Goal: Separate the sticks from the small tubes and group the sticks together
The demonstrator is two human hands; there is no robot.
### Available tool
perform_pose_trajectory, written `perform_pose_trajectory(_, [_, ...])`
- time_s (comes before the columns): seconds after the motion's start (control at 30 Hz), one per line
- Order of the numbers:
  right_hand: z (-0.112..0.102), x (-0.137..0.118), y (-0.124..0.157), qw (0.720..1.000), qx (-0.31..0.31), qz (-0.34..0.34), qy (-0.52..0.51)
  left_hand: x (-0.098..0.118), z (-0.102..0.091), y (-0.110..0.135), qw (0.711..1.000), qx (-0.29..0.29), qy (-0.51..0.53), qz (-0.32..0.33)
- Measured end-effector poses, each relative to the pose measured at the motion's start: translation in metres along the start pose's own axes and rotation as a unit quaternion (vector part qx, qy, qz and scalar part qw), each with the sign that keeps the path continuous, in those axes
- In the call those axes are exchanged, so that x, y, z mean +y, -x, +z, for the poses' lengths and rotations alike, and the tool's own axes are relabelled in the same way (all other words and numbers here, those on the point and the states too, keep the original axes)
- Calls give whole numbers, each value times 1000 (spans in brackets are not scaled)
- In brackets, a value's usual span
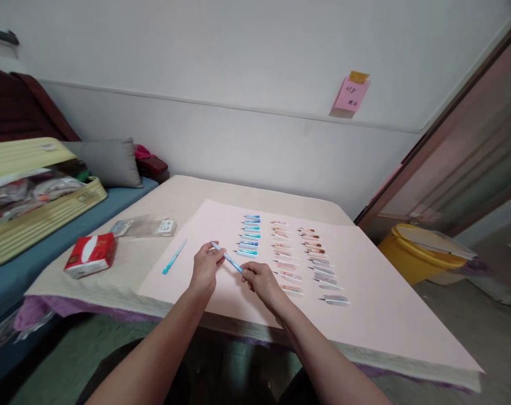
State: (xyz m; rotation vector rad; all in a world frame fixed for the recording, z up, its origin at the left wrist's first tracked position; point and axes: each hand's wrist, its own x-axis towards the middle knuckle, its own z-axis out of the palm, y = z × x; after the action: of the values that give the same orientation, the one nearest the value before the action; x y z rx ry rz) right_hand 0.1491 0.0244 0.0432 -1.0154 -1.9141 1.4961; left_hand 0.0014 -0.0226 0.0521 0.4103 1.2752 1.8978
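Head view: your forearms (173, 332) converge forward; your left hand's (206, 264) fingertips pinch the light blue pen (232, 262) near its far end, your right hand's (261, 281) its near end, above the pink sheet (386, 287).

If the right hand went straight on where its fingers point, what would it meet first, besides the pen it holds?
Probably the left hand, which holds the same pen nearer its other end; depth is hard to judge from this single view.

Pens (288, 275) on sheet (382, 292) atop table (188, 194)
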Motion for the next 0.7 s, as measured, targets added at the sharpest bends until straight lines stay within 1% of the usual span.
perform_pose_trajectory(0.13, [2,-7,4,996,-4,35,-85,0,1,0,1000,-9,2,10])
perform_pose_trajectory(0.23, [3,-12,8,980,-22,78,-181,1,2,0,1000,-12,8,15])
perform_pose_trajectory(0.3, [3,-12,10,962,-48,112,-246,1,2,0,1000,-17,14,14])
perform_pose_trajectory(0.4, [1,-11,10,926,-93,152,-333,2,2,0,999,-29,29,8])
perform_pose_trajectory(0.5, [-1,-8,10,893,-130,178,-393,1,2,0,998,-42,43,5])
perform_pose_trajectory(0.57, [-1,-7,10,878,-143,192,-415,1,1,-1,998,-48,51,2])
perform_pose_trajectory(0.63, [0,-6,10,874,-141,196,-421,1,1,-2,997,-47,54,-4])
perform_pose_trajectory(0.7, [2,-6,10,884,-116,184,-413,1,1,-1,998,-32,51,-12])
